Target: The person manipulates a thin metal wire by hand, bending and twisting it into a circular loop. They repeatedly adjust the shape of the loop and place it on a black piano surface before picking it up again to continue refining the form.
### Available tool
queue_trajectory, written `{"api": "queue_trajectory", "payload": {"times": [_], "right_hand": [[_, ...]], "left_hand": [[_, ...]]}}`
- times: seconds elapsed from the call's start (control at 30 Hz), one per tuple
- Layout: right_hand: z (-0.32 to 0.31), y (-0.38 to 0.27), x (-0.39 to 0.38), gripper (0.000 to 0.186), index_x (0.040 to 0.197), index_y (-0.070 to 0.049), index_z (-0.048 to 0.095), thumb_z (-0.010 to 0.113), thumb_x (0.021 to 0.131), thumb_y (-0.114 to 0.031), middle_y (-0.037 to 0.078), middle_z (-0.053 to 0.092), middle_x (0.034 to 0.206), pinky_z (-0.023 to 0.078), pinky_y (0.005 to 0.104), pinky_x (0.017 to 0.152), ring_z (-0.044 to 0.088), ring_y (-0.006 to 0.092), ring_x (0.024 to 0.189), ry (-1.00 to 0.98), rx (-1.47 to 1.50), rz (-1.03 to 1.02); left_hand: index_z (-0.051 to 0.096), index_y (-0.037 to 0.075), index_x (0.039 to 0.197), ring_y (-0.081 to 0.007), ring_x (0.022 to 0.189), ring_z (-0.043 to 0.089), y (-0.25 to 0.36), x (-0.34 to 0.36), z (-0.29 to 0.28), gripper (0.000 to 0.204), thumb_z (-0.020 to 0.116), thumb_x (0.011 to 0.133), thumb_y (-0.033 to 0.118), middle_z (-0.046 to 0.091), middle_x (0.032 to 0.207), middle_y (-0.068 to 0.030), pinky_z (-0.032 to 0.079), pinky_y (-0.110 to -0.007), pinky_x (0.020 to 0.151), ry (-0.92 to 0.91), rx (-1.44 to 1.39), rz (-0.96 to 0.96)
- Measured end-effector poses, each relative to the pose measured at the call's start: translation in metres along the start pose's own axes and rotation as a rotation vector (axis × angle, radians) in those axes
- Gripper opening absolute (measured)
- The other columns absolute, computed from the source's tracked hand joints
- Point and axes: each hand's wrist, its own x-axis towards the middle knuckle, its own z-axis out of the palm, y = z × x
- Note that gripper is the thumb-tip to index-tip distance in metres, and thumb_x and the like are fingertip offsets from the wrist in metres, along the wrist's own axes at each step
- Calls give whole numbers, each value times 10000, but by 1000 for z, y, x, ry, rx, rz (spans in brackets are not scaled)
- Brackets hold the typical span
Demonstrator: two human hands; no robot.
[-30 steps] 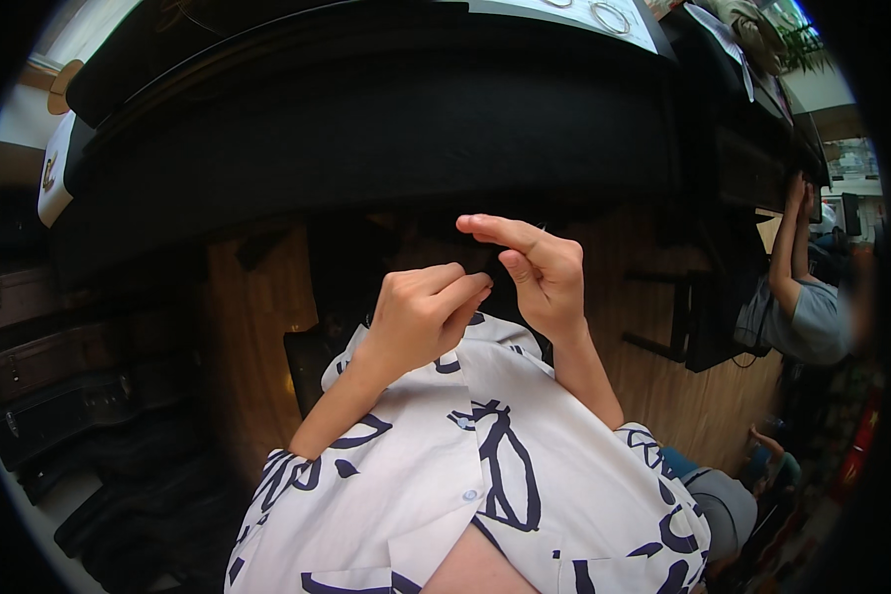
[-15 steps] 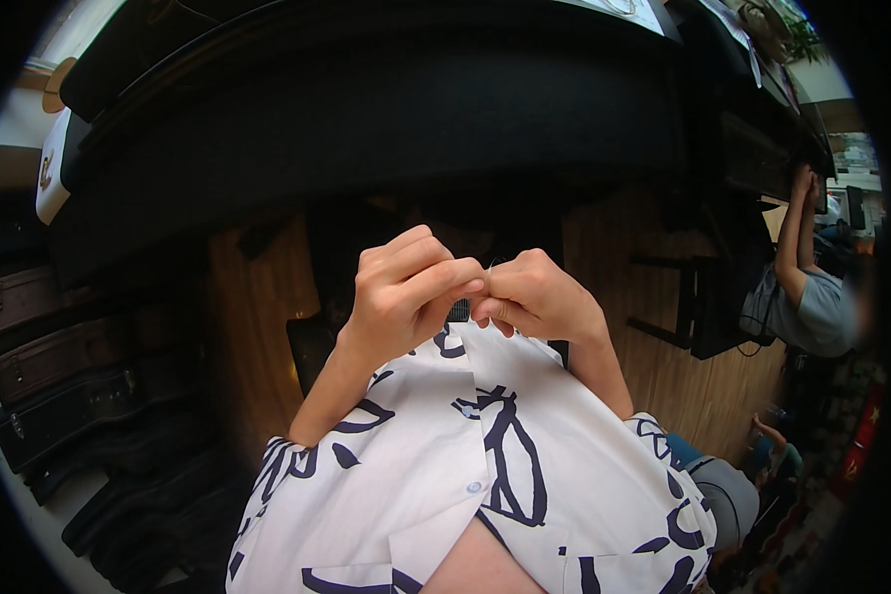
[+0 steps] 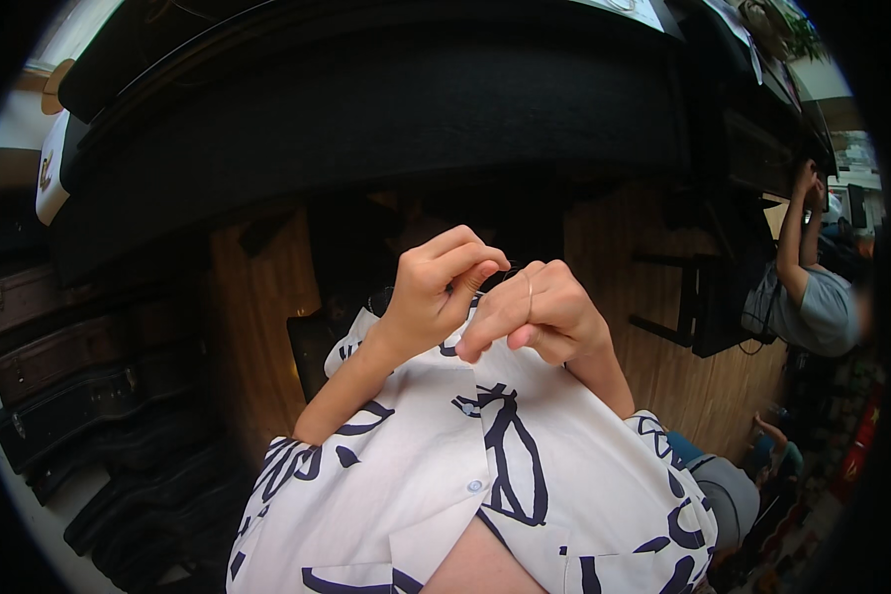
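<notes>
A thin pale strand, like thread or fine wire, runs across the backs of the fingers of my right hand. That hand is closed, its fingers bent and its knuckles turned upward. Just to its left is my left hand, raised slightly higher, with thumb and forefinger pinched near the strand's far end. The strand between the two hands is barely visible against the dark background. Both hands are in front of my white shirt with dark line patterns.
A long black-covered table stretches across the far side. Dark hard cases are stacked at the left. To the right are a black stool-like frame and a seated person in a grey shirt. Wooden floor shows on both sides.
My hands met at the fingertips before. My left hand has shifted right and turned, while my right hand has tilted its fingers downward. The strand now shows across the right fingers.
</notes>
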Motion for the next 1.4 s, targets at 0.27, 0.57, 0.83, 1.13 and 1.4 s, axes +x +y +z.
{"api": "queue_trajectory", "payload": {"times": [0.27, 0.57, 0.83, 1.13, 1.4], "right_hand": [[-4, -1, 3, 333, 946, -19, 756, 581, 984, -299, 89, 758, 893, 560, 257, 641, 739, 221, 757, 160, -168, -68], [-6, 6, 5, 290, 982, -16, 758, 587, 983, -250, 110, 758, 928, 602, 299, 716, 748, 252, 838, 289, -324, -101], [-13, 12, 6, 171, 944, 33, 728, 612, 942, -93, 132, 740, 851, 579, 288, 618, 724, 222, 700, 370, -693, 9], [-23, 4, -5, 312, 889, -22, 707, 513, 1035, -218, 23, 634, 609, 444, 235, 476, 564, 115, 456, -76, -20, 243], [-18, 10, -6, 417, 698, -41, 601, 484, 1042, -248, 29, 527, 537, 400, 286, 468, 510, 137, 460, -200, 140, 121]], "left_hand": [[680, -13, 870, -253, 615, 608, 4, -3, 5, 191, 642, 699, -89, 603, 786, -108, 483, -303, 514, -94, 107, 91], [646, -10, 830, -263, 577, 597, 9, -6, 5, 99, 659, 763, -83, 607, 789, -106, 464, -311, 487, -78, 155, 7], [689, 45, 840, -187, 593, 573, 24, -2, -1, 90, 742, 767, 43, 588, 711, -38, 420, -305, 491, -28, 585, 244], [712, 113, 795, -149, 616, 466, 36, 6, -25, 152, 769, 683, 27, 536, 704, 19, 325, -301, 608, -9, 362, 369], [741, 48, 843, -125, 612, 486, 25, 11, -15, 46, 741, 823, 7, 573, 748, -34, 324, -237, 493, 145, 223, 290]]}}
